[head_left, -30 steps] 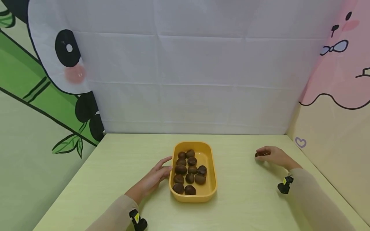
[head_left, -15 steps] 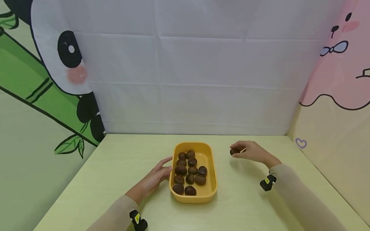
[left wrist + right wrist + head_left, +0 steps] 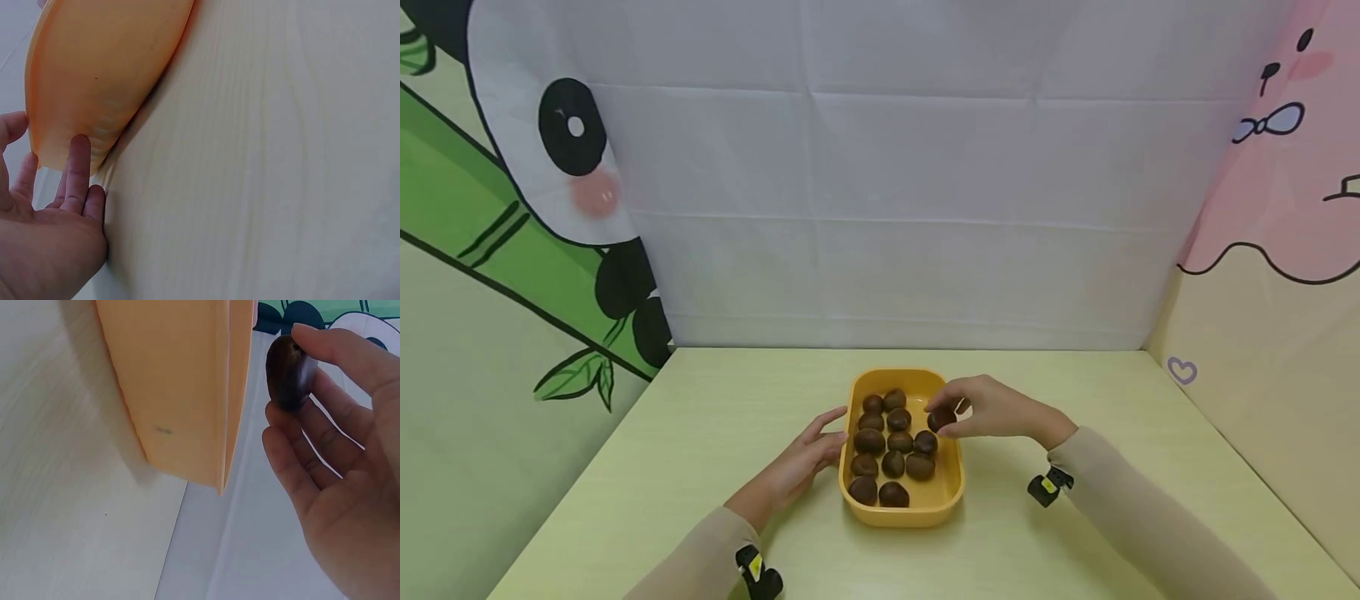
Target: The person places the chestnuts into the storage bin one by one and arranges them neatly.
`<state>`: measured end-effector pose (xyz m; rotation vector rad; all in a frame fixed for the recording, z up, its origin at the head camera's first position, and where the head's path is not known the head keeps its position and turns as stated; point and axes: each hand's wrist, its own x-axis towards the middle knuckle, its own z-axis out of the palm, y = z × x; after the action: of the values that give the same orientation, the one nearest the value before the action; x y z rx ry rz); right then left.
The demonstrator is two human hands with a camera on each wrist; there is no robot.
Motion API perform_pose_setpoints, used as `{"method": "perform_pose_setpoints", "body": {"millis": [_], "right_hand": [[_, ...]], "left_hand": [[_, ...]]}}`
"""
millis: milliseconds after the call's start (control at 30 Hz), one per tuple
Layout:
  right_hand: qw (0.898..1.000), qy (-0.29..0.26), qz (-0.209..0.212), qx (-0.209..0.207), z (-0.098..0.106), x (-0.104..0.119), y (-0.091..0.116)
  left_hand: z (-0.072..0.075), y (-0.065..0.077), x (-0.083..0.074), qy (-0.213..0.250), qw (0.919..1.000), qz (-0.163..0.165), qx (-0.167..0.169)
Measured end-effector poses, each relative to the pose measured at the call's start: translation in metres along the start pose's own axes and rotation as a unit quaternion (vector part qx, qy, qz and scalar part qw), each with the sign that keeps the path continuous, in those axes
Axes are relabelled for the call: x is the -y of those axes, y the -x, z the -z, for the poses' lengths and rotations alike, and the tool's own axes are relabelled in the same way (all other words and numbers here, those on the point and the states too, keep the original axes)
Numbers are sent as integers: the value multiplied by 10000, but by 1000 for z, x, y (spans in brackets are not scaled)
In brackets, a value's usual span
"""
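A yellow plastic tray (image 3: 901,517) stands on the table, with several brown chestnuts (image 3: 869,442) lying mostly along its left and middle. Thumb and fingers of my right hand (image 3: 1000,410) pinch one chestnut (image 3: 942,418) over the tray's right rim. The right wrist view shows that chestnut (image 3: 291,372) glossy and dark, held above the tray's side wall (image 3: 169,387). My left hand (image 3: 797,462) rests against the tray's left side with its fingers extended. In the left wrist view, fingertips (image 3: 80,145) touch the outer wall of the tray (image 3: 106,75).
The pale yellow table (image 3: 760,383) runs back to a white cloth backdrop (image 3: 910,200). Painted side panels border it, a green one (image 3: 490,400) on the left and a pink and cream one (image 3: 1270,333) on the right. Both wrists wear small black cameras (image 3: 1049,485).
My right hand has carried the pinched chestnut leftward from the table's right side to over the tray. The left hand and the tray have stayed in place.
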<state>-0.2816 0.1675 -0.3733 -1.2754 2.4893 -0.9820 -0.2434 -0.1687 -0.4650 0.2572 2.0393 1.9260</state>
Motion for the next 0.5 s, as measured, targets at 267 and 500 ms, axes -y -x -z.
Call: {"method": "perform_pose_setpoints", "body": {"millis": [267, 500], "right_hand": [[9972, 238, 180, 693, -21, 14, -9], [9910, 32, -118, 1333, -34, 21, -10]], "left_hand": [[1, 0, -1, -17, 9999, 5, 103], [1, -1, 0, 44, 10000, 46, 55]]}}
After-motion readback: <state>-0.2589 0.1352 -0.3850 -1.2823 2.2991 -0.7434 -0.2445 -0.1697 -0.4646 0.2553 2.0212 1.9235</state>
